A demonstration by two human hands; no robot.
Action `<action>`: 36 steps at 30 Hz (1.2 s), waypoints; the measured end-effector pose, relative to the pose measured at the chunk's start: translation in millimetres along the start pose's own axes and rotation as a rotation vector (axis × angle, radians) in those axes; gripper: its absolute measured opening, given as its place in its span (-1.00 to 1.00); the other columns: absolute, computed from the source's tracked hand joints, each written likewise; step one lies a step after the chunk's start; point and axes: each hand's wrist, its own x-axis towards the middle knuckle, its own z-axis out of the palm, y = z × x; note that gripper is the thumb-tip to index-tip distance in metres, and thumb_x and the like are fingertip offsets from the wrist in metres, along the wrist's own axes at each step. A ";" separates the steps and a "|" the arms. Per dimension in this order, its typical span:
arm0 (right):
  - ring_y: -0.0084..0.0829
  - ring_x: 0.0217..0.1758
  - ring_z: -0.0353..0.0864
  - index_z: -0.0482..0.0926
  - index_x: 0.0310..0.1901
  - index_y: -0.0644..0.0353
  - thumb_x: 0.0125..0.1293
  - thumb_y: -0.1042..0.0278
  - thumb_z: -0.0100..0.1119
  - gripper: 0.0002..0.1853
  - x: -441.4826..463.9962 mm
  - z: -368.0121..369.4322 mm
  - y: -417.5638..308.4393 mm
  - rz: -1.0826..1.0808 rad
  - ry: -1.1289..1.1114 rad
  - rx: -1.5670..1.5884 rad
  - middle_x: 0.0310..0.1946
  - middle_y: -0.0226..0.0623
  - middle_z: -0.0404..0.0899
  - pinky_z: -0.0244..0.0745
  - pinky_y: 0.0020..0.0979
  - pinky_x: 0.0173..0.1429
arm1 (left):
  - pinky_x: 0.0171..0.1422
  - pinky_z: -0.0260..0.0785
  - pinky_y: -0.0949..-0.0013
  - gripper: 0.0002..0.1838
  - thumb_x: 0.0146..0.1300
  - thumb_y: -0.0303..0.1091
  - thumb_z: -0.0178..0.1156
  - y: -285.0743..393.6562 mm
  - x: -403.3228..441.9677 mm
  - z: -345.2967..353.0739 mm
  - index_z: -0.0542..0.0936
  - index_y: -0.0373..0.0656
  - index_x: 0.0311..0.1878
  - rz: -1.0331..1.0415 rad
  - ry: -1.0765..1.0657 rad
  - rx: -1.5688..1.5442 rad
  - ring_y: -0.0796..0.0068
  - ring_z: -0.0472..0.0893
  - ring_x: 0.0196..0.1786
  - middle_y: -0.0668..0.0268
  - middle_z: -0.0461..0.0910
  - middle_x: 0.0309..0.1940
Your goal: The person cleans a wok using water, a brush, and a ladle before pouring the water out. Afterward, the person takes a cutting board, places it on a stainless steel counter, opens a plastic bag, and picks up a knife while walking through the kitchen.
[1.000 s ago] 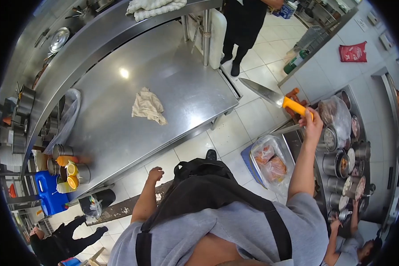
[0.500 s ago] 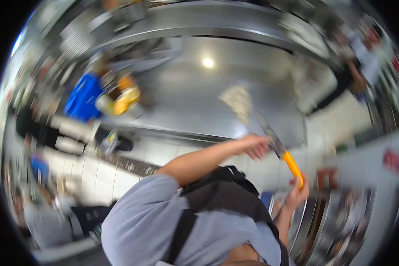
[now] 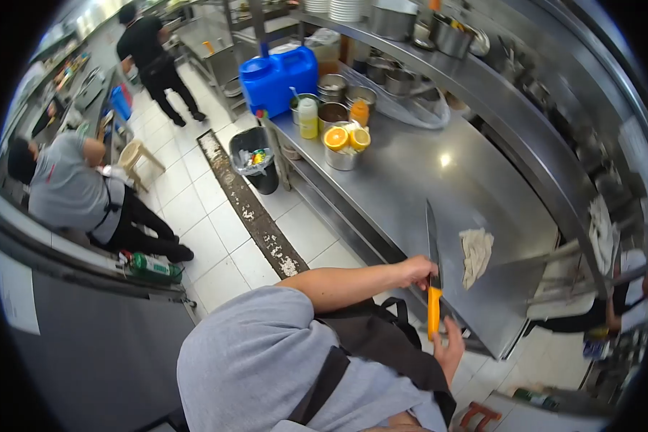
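The knife [image 3: 433, 311], with a yellow handle and a long blade, points away from me over the front edge of the steel table [image 3: 389, 187]. My left hand [image 3: 416, 272] is closed on the blade's base, just above the handle. Beside the lower end of the handle is my right hand [image 3: 450, 347], its fingers apart and not wrapped round it. A crumpled beige cloth [image 3: 476, 257] lies on the table to the right of the blade.
On the table's left end stand a blue jug [image 3: 279, 79], squeeze bottles and a metal pot [image 3: 343, 158] with orange halves. A black bin [image 3: 255, 162] is beside the table. Two people [image 3: 83, 189] [image 3: 158, 66] are at the left; another person is partly visible at far right.
My left hand has come across and closed on the knife's blade, while my right hand has loosened from the handle. The view has swung left, bringing two people at the left into sight.
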 end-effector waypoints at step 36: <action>0.04 -0.13 0.51 0.44 0.04 0.16 0.07 0.36 0.04 -0.57 -158.4 -142.2 218.3 0.974 0.444 -0.262 -0.27 0.13 0.53 0.41 -0.12 -0.06 | -0.24 0.45 0.42 -0.66 0.16 -0.23 0.11 -106.2 48.4 4.6 0.52 -0.23 -0.07 -0.257 -0.086 0.697 0.42 0.59 -0.22 0.26 0.57 -0.28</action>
